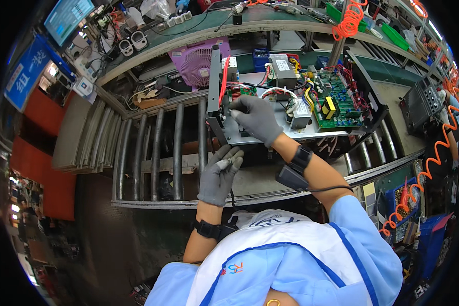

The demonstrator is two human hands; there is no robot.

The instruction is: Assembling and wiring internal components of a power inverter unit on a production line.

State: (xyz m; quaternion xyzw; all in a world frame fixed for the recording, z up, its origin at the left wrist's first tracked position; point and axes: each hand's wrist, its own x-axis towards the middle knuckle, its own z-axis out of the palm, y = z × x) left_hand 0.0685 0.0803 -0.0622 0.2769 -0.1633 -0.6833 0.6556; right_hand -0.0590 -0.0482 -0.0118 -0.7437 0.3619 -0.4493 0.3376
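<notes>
An open metal chassis (306,134) lies in front of me, holding a green circuit board (336,99), transformers (283,71) and bundled wires. My right hand (257,120), in a grey glove, reaches over the chassis's left part. Its fingers are curled just inside the black end panel (214,102), and whatever they pinch is hidden. Lower down, my left hand (220,176), also gloved, is by the panel's near corner, below the chassis edge. Thumb and fingers are drawn together there; anything between them is too small to make out.
The chassis stands over a roller conveyor (178,153). A purple fan (196,64) is behind its left end. Stacked grey boards (86,135) lean at the left, and a dark device (423,102) stands to the right. Orange coiled hoses (349,23) hang overhead.
</notes>
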